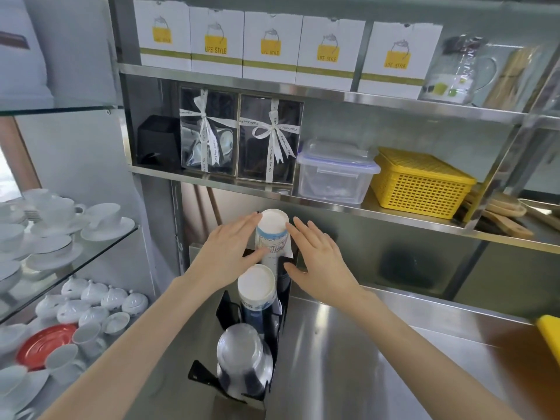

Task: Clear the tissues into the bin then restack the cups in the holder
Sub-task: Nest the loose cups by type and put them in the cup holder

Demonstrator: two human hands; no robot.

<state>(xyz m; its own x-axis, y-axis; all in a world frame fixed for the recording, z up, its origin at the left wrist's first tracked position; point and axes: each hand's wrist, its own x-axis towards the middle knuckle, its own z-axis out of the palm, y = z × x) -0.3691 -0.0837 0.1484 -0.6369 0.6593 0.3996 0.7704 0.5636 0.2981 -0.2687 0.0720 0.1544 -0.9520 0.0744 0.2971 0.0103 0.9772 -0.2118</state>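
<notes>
A black cup holder (225,310) stands on the steel counter with three slots in a row. The far slot holds an upside-down stack of white paper cups with a blue print (272,230). My left hand (230,253) lies flat against that stack's left side and my right hand (321,262) against its right side, fingers straight and spread. The middle slot holds another upside-down paper cup stack (257,286). The near slot holds a stack of clear plastic cups (242,356). No tissues or bin are in view.
A steel counter (378,359) stretches right of the holder, with a yellow object (550,334) at its right edge. Steel shelves above carry white boxes, gift boxes, a clear tub (336,174) and a yellow basket (421,183). Glass shelves on the left hold white crockery (60,225).
</notes>
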